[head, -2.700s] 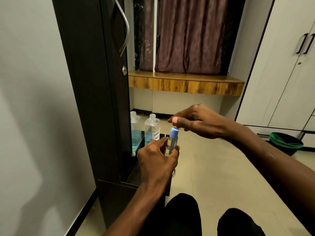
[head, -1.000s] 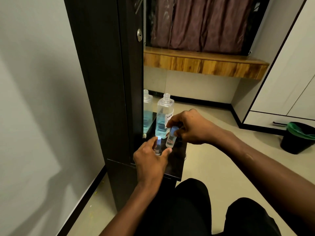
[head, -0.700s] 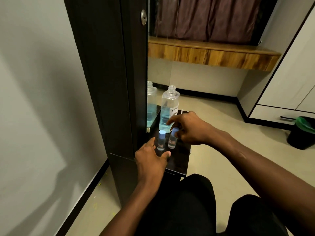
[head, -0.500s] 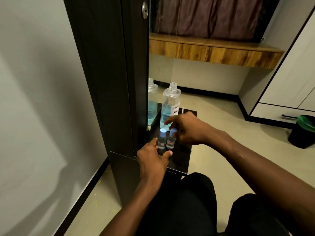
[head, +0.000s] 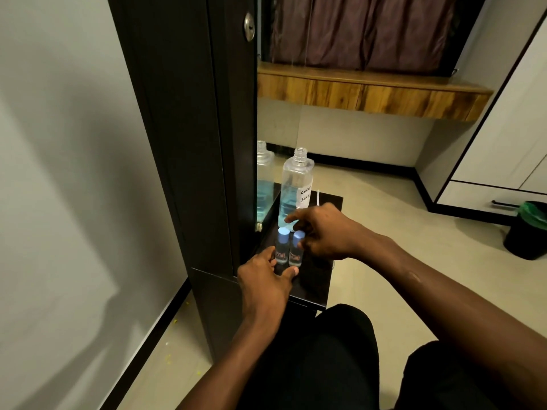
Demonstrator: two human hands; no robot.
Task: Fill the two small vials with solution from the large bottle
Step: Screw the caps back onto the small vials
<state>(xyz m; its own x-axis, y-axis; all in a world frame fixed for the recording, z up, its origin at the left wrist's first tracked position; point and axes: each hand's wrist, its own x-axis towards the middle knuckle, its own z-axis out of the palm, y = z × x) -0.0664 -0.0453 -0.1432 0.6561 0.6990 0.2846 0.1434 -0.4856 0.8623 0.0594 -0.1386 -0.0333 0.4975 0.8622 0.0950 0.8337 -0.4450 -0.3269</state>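
Note:
Two small vials with blue caps stand upright side by side on the dark shelf [head: 313,279]: the left vial [head: 282,248] and the right vial [head: 296,251]. Behind them stands the large bottle [head: 297,187], uncapped, partly full of blue solution, with a white handwritten label. My left hand [head: 265,281] rests in front of the vials, index finger and thumb spread around their bases. My right hand [head: 324,233] hovers just right of the right vial's cap with fingers apart, index finger stretched toward the bottle's base. Neither hand grips anything.
A tall dark cabinet [head: 183,128] with a mirror rises on the left; the mirror shows the bottle's reflection [head: 263,179]. My knees [head: 340,356] sit below the shelf's front edge. A black bin with a green liner [head: 528,229] stands far right on the floor.
Earlier my left hand held a capped vial in the air under my right hand. Both vials now stand on the shelf. My fingers have loosened from them.

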